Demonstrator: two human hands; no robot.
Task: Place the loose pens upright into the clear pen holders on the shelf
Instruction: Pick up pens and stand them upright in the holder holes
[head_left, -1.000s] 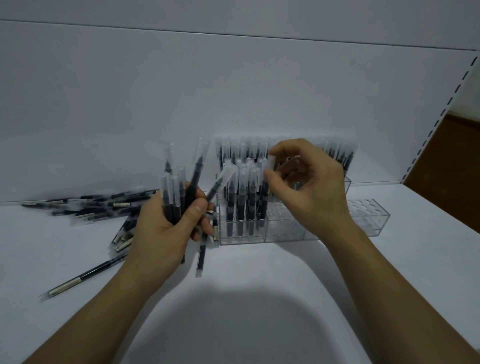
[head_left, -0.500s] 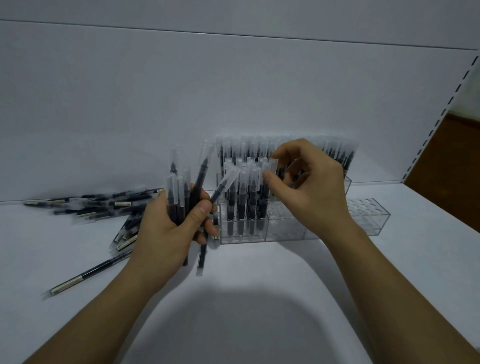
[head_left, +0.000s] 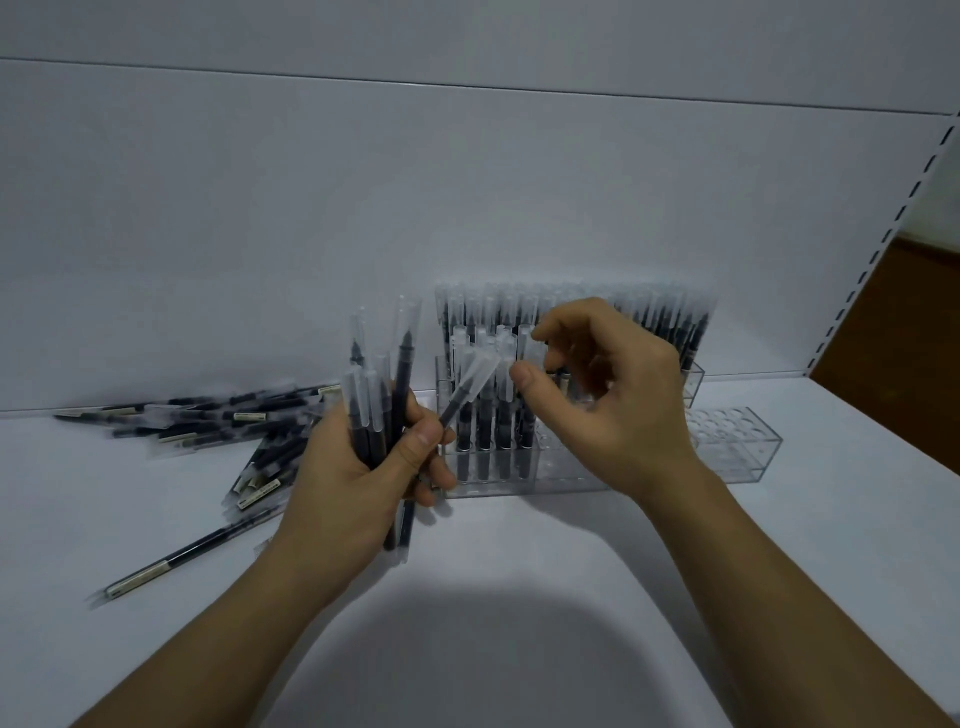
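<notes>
My left hand grips a bundle of black pens with clear caps, held upright. One pen of the bundle tilts out to the right. My right hand hovers over the front clear holder, thumb and forefinger apart beside the cap of a standing pen; it holds nothing that I can see. Several pens stand in that holder's left part. Behind it the rear holder is packed with upright pens.
A heap of loose pens lies at the left against the back panel, and one single pen lies nearer me. An empty clear holder stands at the right. The slotted shelf upright marks the right edge.
My right hand has let go of the pen cap it pinched, which now stands in the front holder, and its thumb has dropped lower left. My left hand with the bundle has shifted slightly right.
</notes>
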